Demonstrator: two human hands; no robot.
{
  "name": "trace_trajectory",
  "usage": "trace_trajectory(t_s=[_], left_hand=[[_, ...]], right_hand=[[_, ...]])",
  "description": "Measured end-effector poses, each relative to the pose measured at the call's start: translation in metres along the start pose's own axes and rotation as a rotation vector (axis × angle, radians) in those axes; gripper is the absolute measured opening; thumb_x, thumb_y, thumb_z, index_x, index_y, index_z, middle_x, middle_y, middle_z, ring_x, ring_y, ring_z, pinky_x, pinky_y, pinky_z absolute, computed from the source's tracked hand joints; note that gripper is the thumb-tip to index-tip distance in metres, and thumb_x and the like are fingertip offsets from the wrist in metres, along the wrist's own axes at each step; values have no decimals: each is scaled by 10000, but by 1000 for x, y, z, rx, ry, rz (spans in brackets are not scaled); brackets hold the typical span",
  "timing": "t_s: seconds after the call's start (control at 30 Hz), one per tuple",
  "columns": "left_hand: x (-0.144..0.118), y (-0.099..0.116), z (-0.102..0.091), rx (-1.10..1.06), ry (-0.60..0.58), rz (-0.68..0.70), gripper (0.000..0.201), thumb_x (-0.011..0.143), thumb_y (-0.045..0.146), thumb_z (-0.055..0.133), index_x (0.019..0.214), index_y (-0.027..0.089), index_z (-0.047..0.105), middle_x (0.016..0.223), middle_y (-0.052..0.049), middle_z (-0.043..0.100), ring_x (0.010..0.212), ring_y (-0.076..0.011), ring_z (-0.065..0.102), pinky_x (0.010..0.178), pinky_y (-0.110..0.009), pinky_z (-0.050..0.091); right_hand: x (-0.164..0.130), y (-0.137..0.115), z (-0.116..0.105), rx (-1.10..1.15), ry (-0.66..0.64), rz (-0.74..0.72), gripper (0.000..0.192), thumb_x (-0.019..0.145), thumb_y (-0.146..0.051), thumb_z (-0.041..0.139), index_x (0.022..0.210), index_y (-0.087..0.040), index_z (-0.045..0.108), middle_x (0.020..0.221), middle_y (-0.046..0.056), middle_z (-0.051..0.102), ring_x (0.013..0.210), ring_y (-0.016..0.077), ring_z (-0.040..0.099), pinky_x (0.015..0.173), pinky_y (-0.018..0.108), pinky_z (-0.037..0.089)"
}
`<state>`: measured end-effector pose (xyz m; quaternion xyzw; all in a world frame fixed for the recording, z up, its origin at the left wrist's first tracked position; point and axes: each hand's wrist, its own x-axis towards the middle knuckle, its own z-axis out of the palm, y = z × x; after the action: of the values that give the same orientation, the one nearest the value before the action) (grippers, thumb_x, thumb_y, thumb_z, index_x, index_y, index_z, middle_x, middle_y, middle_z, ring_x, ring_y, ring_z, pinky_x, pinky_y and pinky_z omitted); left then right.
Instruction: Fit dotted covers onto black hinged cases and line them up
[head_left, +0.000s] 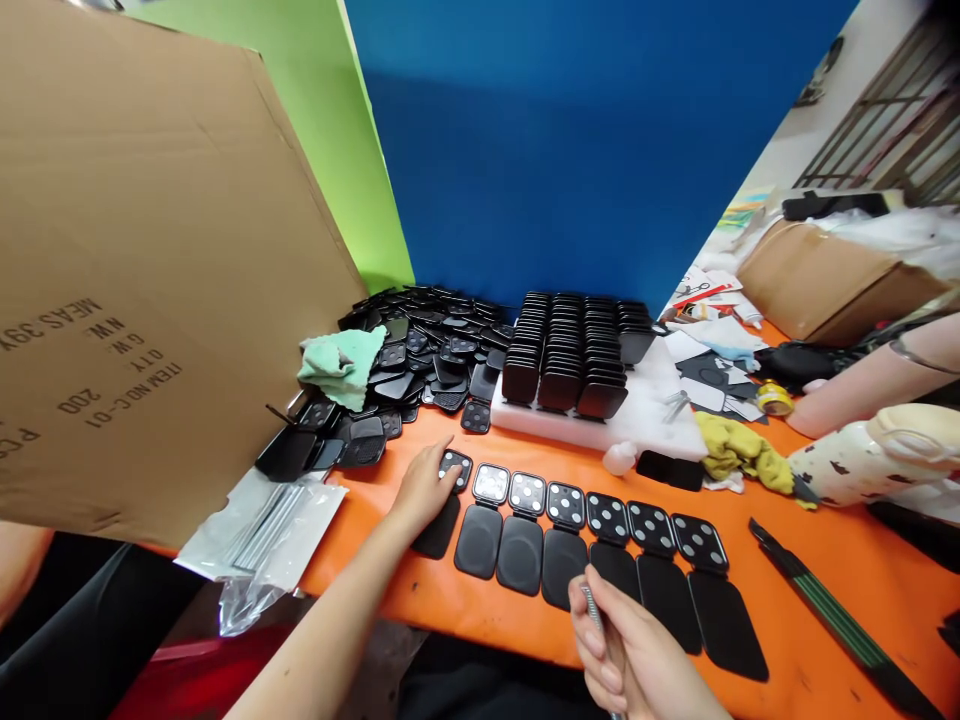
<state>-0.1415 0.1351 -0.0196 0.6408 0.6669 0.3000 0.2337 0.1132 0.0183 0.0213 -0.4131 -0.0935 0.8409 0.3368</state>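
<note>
On the orange table a row of black two-part hinged pieces lies open, their small square halves set with silver dots and their larger halves plain. My left hand (424,490) rests at the left end of the row, thumb and index finger apart at the edges of a dotted square plate (455,468). My right hand (626,650) is closed around a thin ribbed silver stack of discs (592,606), held over the near side of the row. A bright dotted plate (492,484) lies second from the left. The right-end piece (700,542) also shows silver dots.
Black pieces stand in rows (562,350) on a white foam block (551,426); a loose heap (427,345) lies left of it. A green cloth (341,365), bagged metal rods (266,525), yellow cloth (739,450), bottle (862,455) and green-black tool (832,610) surround the row. A carton (150,250) stands left.
</note>
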Motion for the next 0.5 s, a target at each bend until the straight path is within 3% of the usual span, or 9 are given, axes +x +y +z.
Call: trace_trajectory(t_s=[0.2, 0.33, 0.5], left_hand=[[-1, 1, 15, 47, 52, 0, 382, 808, 236, 549, 1189, 210, 542, 1267, -92, 499, 1213, -270, 407, 1043, -428, 271], [31, 6, 20, -17, 95, -82, 376, 840, 281, 550, 1198, 171, 519, 1223, -117, 528, 1181, -268, 442, 1022, -431, 306], [74, 14, 28, -217, 118, -243, 301, 875, 311, 537, 1138, 165, 531, 1166, -81, 549, 984, -215, 569, 824, -430, 483]], right_hand=[[-10, -10, -1, -19, 83, -146, 434, 677, -568, 681, 735, -159, 550, 503, -64, 432, 373, 15, 311, 350, 150, 195], [-8, -7, -10, -71, 102, -203, 474, 687, -638, 621, 766, -180, 528, 480, -72, 415, 364, 27, 307, 355, 163, 222], [-2, 6, -27, -255, 124, -286, 522, 740, -707, 476, 783, -188, 513, 439, -85, 390, 310, 27, 272, 339, 172, 196]])
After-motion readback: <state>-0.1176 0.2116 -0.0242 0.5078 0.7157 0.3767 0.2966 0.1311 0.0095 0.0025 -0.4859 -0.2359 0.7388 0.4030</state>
